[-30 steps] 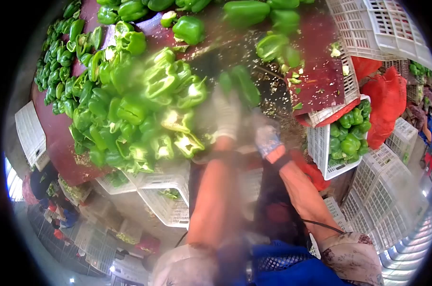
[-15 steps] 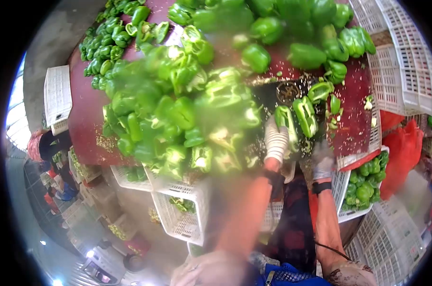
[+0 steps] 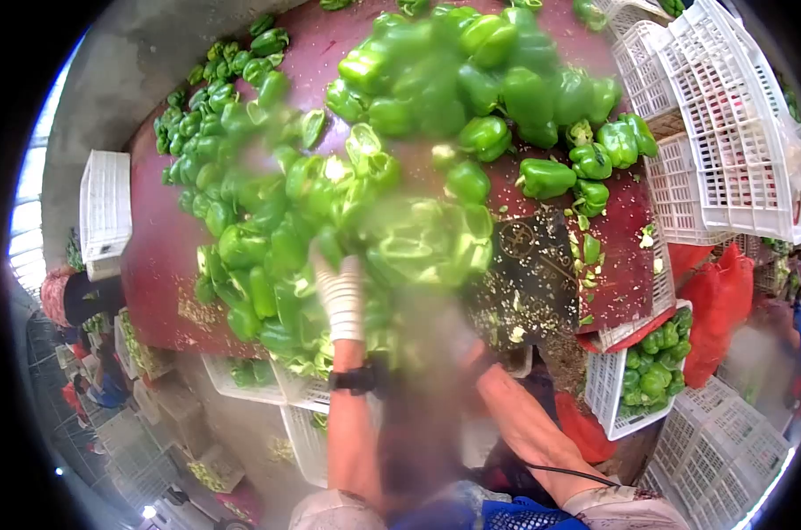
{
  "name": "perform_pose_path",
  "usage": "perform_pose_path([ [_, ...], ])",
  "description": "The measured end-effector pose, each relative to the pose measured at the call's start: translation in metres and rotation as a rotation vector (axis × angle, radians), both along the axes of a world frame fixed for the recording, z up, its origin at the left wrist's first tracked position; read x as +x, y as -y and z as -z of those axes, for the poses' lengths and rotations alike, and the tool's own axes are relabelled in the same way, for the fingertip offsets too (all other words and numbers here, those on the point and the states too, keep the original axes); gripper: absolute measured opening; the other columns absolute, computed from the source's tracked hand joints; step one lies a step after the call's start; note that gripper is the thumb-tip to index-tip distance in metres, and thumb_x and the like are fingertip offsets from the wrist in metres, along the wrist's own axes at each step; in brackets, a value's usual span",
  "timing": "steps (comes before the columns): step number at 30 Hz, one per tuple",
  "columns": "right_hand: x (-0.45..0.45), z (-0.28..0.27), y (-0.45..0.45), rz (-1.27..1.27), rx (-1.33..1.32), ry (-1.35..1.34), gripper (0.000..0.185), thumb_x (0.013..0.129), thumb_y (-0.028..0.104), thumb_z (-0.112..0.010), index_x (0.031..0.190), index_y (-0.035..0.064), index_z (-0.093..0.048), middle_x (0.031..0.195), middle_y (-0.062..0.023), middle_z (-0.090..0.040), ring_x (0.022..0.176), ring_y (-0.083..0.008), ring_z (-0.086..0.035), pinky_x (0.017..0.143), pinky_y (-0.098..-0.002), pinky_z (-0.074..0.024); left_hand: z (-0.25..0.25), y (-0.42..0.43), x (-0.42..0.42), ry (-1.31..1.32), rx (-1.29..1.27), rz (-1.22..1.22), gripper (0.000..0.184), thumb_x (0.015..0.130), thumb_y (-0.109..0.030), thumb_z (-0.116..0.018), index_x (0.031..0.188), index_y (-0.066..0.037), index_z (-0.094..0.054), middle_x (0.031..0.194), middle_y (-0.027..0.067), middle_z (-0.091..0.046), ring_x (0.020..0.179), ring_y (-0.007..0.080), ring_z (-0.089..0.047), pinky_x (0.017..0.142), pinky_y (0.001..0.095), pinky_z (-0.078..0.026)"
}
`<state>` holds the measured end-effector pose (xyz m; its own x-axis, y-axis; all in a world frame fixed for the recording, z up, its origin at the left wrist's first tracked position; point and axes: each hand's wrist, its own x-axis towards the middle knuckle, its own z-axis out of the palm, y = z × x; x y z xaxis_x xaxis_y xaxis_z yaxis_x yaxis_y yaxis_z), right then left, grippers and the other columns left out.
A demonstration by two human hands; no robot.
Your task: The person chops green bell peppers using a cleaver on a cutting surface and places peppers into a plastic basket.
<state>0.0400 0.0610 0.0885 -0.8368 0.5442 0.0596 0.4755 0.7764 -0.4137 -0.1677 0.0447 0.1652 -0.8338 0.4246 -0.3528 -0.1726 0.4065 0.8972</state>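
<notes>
My left hand (image 3: 340, 296), in a white ribbed glove, reaches into the near part of the big pile of green peppers (image 3: 264, 291), its fingers against a pepper (image 3: 328, 247). Whether it grips that pepper is unclear. To its right my right hand (image 3: 449, 331), also gloved, is smeared by a blurred patch of the view, so its fingers cannot be made out. Cut pepper halves (image 3: 418, 243) lie just beyond both hands. A dark board (image 3: 528, 274) strewn with seeds and scraps is right of my right hand.
Whole peppers (image 3: 546, 178) lie at the far side of the red table (image 3: 162, 265). White crates stand at right (image 3: 727, 132) and under the near edge (image 3: 308, 442). A crate of peppers (image 3: 605, 389) sits beside a red sack (image 3: 718, 309). A person (image 3: 100, 380) is at far left.
My left hand has moved left from the dark board to the pepper pile. The pepper halves seen on the board are gone from it. My right hand has shifted left too.
</notes>
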Motion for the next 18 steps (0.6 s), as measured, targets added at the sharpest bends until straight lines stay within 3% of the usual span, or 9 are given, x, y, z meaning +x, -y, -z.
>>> perform_pose_path([
  [3, -0.008, -0.058, -0.05, 0.043, -0.26, -0.264, 0.031, 0.086, 0.01, -0.055, 0.116, 0.0056, -0.059, 0.1, -0.0121, -0.063, 0.092, -0.024, -0.063, 0.079, -0.0328, -0.0508, -0.004, -0.025, -0.027, -0.509, -0.315, -0.087, 0.06, 0.085, -0.011, -0.06, 0.14, 0.0, -0.038, 0.14, 0.0213, -0.044, 0.122, 0.0331, -0.048, 0.106, 0.0395, -0.037],
  [4, 0.006, -0.041, -0.056, 0.089, -0.317, -0.359, 0.024, 0.085, 0.011, -0.056, 0.108, 0.0052, -0.06, 0.099, -0.0102, -0.063, 0.088, -0.0225, -0.063, 0.072, -0.0322, -0.0518, -0.012, -0.034, -0.037, -0.61, -0.356, 0.0, 0.06, 0.085, -0.015, -0.063, 0.138, 0.0, -0.04, 0.136, 0.0219, -0.046, 0.123, 0.0336, -0.047, 0.107, 0.0402, -0.036],
  [6, 0.045, -0.036, -0.071, 0.302, -0.118, 0.301, 0.014, 0.085, 0.013, -0.059, 0.098, 0.0078, -0.062, 0.087, -0.01, -0.067, 0.064, -0.0263, -0.065, 0.054, -0.0376, -0.0506, 0.005, -0.062, -0.058, -0.784, -0.366, 0.18, 0.054, 0.084, -0.019, -0.067, 0.131, 0.001, -0.049, 0.131, 0.0216, -0.048, 0.124, 0.0326, -0.047, 0.108, 0.0411, -0.036],
  [7, 0.072, -0.015, -0.083, 0.408, -0.102, 0.174, 0.012, 0.088, 0.015, -0.057, 0.096, 0.008, -0.062, 0.081, -0.0122, -0.066, 0.061, -0.0292, -0.064, 0.053, -0.0396, -0.0501, 0.017, -0.101, -0.055, -0.871, -0.205, 0.295, 0.05, 0.084, -0.019, -0.067, 0.128, -0.001, -0.052, 0.131, 0.0205, -0.049, 0.122, 0.0321, -0.047, 0.105, 0.0408, -0.037],
  [8, 0.097, 0.003, -0.095, 0.505, -0.076, 0.033, 0.012, 0.091, 0.017, -0.055, 0.095, 0.0082, -0.061, 0.074, -0.0144, -0.064, 0.059, -0.0322, -0.063, 0.051, -0.0415, -0.0497, 0.008, -0.154, -0.045, -0.815, -0.114, 0.404, 0.051, 0.082, -0.023, -0.069, 0.127, -0.002, -0.054, 0.132, 0.0199, -0.048, 0.121, 0.0326, -0.048, 0.103, 0.0401, -0.038],
  [11, 0.145, 0.038, -0.098, 0.628, -0.255, 0.349, 0.014, 0.091, 0.02, -0.055, 0.096, 0.0075, -0.06, 0.073, -0.0172, -0.064, 0.062, -0.0357, -0.063, 0.054, -0.0435, -0.0501, 0.036, -0.27, -0.027, -0.928, -0.028, 0.583, 0.076, 0.072, -0.039, -0.076, 0.134, -0.005, -0.048, 0.124, 0.0213, -0.055, 0.119, 0.0344, -0.051, 0.103, 0.0402, -0.04],
  [13, 0.159, 0.049, -0.098, 0.564, -0.223, 0.388, 0.019, 0.091, 0.022, -0.055, 0.1, 0.0063, -0.059, 0.074, -0.0187, -0.063, 0.066, -0.0352, -0.064, 0.056, -0.0429, -0.0506, 0.059, -0.332, -0.021, -0.891, -0.49, 0.787, 0.082, 0.068, -0.04, -0.077, 0.136, -0.006, -0.045, 0.119, 0.0213, -0.06, 0.115, 0.0346, -0.055, 0.099, 0.0405, -0.044],
  [15, 0.176, 0.059, -0.101, 0.431, -0.157, 0.42, 0.024, 0.091, 0.024, -0.055, 0.105, 0.0049, -0.059, 0.076, -0.0209, -0.063, 0.072, -0.0359, -0.064, 0.06, -0.0433, -0.0509, 0.035, -0.354, -0.02, -0.837, -0.677, 0.812, 0.097, 0.061, -0.046, -0.079, 0.142, -0.01, -0.039, 0.127, 0.0226, -0.056, 0.117, 0.0353, -0.056, 0.1, 0.041, -0.044],
  [18, 0.175, 0.06, -0.125, 0.354, -0.173, 0.424, 0.029, 0.091, 0.025, -0.055, 0.109, 0.0022, -0.059, 0.082, -0.0247, -0.063, 0.082, -0.0386, -0.063, 0.069, -0.046, -0.0506, 0.031, -0.34, -0.027, -0.682, -0.508, 0.611, 0.096, 0.06, -0.043, -0.08, 0.141, -0.009, -0.04, 0.123, 0.0208, -0.06, 0.111, 0.0345, -0.06, 0.097, 0.0376, -0.047],
])
